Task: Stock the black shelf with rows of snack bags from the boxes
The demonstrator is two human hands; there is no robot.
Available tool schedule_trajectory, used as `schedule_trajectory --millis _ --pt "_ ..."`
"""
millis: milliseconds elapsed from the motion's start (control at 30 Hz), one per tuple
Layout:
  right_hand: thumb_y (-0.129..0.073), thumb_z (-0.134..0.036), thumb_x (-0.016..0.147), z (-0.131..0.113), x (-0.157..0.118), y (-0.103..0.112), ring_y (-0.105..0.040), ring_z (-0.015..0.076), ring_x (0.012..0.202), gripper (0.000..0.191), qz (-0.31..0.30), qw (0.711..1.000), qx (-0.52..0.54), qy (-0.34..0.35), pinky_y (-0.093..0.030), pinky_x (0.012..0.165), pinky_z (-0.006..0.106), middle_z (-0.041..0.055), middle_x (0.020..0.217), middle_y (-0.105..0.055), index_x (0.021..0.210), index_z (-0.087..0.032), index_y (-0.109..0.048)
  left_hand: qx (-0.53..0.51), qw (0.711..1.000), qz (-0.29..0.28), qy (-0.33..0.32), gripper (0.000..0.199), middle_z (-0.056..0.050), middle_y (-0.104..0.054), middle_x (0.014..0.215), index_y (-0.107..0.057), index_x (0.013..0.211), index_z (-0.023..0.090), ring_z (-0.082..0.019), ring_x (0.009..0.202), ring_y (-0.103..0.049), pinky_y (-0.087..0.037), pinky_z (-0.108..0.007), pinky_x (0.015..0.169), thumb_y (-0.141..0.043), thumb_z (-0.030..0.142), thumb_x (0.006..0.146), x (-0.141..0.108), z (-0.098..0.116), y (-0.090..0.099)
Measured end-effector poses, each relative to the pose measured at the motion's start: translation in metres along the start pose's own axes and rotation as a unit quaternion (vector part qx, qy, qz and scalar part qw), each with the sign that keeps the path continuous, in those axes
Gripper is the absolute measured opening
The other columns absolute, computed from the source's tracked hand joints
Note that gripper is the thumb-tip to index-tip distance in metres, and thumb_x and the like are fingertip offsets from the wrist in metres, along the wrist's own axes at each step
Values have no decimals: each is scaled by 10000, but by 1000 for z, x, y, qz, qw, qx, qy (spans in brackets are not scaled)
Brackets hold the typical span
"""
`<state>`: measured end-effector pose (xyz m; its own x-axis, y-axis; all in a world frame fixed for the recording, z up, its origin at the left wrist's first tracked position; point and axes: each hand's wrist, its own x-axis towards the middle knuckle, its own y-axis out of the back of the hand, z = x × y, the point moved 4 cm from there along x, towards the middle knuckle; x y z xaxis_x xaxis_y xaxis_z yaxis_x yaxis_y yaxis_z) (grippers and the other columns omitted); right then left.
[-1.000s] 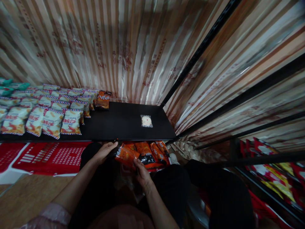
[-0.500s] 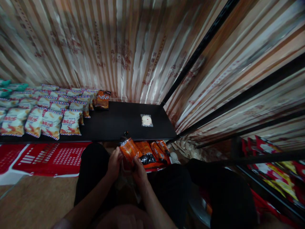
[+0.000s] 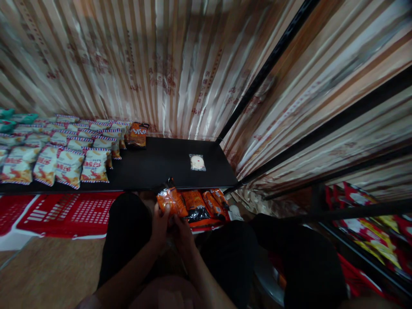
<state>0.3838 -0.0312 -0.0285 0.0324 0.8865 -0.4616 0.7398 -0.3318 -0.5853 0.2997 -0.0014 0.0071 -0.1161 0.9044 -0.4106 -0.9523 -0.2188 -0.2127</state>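
Note:
An orange and black snack bag is held up in front of the shelf edge. My left hand is closed on its lower left part, with the thumb across the front. My right hand pinches the bag's bottom right end, its fingertips partly hidden in shadow. Just beyond the hands, more orange snack bags lie in a red basket below the shelf. On the black shelf, one similar orange bag stands at the back, beside rows of white snack bags.
A small clear packet with a round white item lies on the shelf's right part. Red baskets sit under the shelf. Black metal bars slant across the right, before a striped curtain. Red and yellow packets fill another rack.
The orange bag has shifted slightly left and turned in my hands. My left thumb now lies over its front, and my right hand has slid down to its bottom end.

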Motion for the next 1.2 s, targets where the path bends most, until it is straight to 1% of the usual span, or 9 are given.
schedule_trajectory --millis 133,300,400,567,667,833,900,1067,1200 --pt "-770 -303 595 -2 -5 2 -631 189 864 341 28 999 19 20 -480 779 305 8 913 -689 910 -236 -657 -1 1000 9 -14 480 -84 -636 1040 -487 1104 192 -211 904 -618 -486 -256 695 -547 494 736 -3 4 3" --pt "-767 -287 604 -6 -8 0 -622 199 915 378 -23 999 33 -11 -465 814 303 43 992 -681 955 -197 -660 -15 1000 -6 -14 480 -87 -618 1051 -465 1104 198 -217 889 -617 -500 -288 703 -572 473 725 2 -3 6" --pt "-754 -300 623 -9 -9 1 -619 199 915 370 -41 998 35 -23 -470 782 297 41 1004 -677 965 -202 -652 -5 1000 -1 -26 488 -93 -615 1057 -476 1094 190 -219 911 -609 -497 -300 733 -574 486 718 7 -7 9" --pt "-751 -304 627 -10 -9 8 -634 175 732 357 -43 998 6 -38 -473 643 276 25 877 -687 956 -214 -647 19 999 -4 -45 494 -82 -638 991 -512 1051 176 -217 881 -614 -491 -296 731 -572 523 704 9 -6 13" --pt "-760 -295 615 -11 -7 13 -621 153 647 330 -49 997 -8 -59 -470 611 267 21 804 -683 914 -204 -654 30 999 -3 -41 480 -72 -643 990 -526 1042 183 -217 882 -614 -489 -292 725 -576 514 697 7 -1 14" --pt "-759 -259 619 -21 -8 12 -641 165 731 426 -90 993 -37 -71 -492 685 297 35 906 -682 1020 -202 -627 47 998 -23 -36 436 -60 -652 940 -550 988 179 -216 851 -611 -486 -283 708 -579 493 687 4 6 18" --pt "-762 -262 615 -25 -8 9 -643 183 780 460 -97 991 -59 -69 -499 679 301 42 935 -681 1047 -199 -616 50 998 -35 -30 451 -60 -653 912 -551 984 170 -215 823 -609 -485 -281 688 -580 501 680 4 7 20" --pt "-759 -353 609 -29 -7 2 -638 208 755 451 -80 988 -100 -82 -504 576 306 54 878 -686 1007 -184 -629 71 996 -45 -30 473 -56 -648 883 -550 1006 162 -216 800 -598 -480 -287 680 -587 489 666 6 12 23" --pt "-742 -385 633 -31 -7 -1 -638 196 745 409 -59 989 -105 -84 -502 602 313 45 867 -691 971 -182 -636 70 995 -48 -45 473 -61 -656 925 -558 1000 162 -225 859 -601 -474 -286 725 -601 479 651 7 16 24"
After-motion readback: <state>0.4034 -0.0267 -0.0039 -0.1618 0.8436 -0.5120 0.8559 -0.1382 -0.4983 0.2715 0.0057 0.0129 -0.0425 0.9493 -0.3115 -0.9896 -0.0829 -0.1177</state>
